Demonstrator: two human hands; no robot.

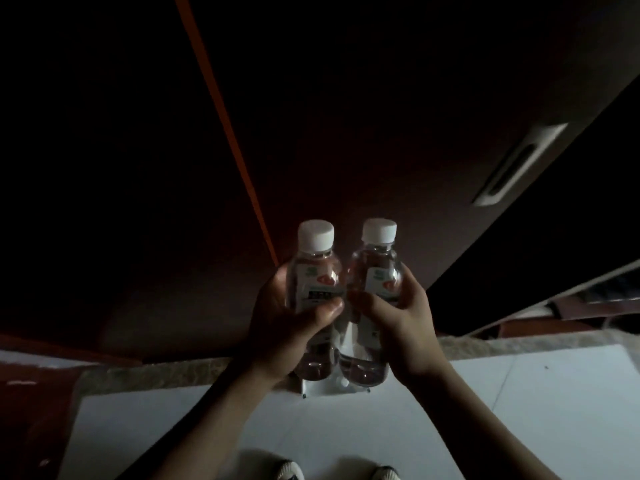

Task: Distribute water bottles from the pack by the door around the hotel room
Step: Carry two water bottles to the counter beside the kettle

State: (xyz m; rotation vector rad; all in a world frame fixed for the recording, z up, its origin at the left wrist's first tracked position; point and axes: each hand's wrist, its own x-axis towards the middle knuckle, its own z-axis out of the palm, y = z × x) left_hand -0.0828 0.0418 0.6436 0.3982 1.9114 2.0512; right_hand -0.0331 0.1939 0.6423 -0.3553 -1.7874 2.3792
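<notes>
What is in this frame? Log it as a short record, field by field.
left hand: grips the left bottle round its label
right hand: grips the right bottle round its label
bottles: upright, side by side, white caps on, clear water inside
backdrop: dark door with a pale handle plate
floor: pale tiles; shoe tips at the bottom edge
pack: something white shows just below the bottles, too little to identify
</notes>
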